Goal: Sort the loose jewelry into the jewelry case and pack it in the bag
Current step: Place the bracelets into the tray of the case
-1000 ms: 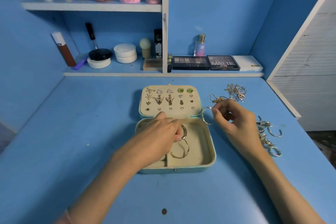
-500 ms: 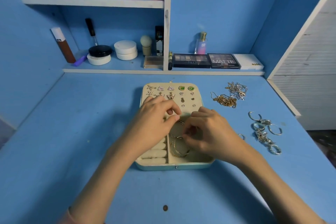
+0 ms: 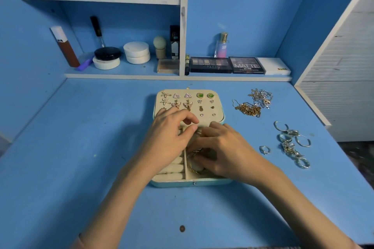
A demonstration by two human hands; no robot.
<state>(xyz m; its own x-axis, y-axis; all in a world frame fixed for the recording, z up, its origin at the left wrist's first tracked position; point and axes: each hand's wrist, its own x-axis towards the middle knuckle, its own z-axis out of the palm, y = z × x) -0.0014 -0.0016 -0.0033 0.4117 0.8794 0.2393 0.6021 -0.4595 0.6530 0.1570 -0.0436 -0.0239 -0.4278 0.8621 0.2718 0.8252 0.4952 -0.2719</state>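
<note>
Presently left hand (image 3: pixel 168 137) and right hand (image 3: pixel 226 151) crowd the open mint-green jewelry case (image 3: pixel 192 183); I cannot tell either grip. Loose silver rings (image 3: pixel 291 143) lie at three o'clock, nearer the right.

Matt cloth lines the jewelry case (image 3: pixel 172 183); the rings (image 3: pixel 290 147) gleam metallic.

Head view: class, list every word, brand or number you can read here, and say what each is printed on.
"MATTE": on the lid of the black palette.
"NUDES": on the lid of the dark palette left of it, faint.
"SB": on the perfume bottle.
Too small or blurred to read: the line under "MATTE", the gold print on the white box, and the label on the brown bottle.
</note>
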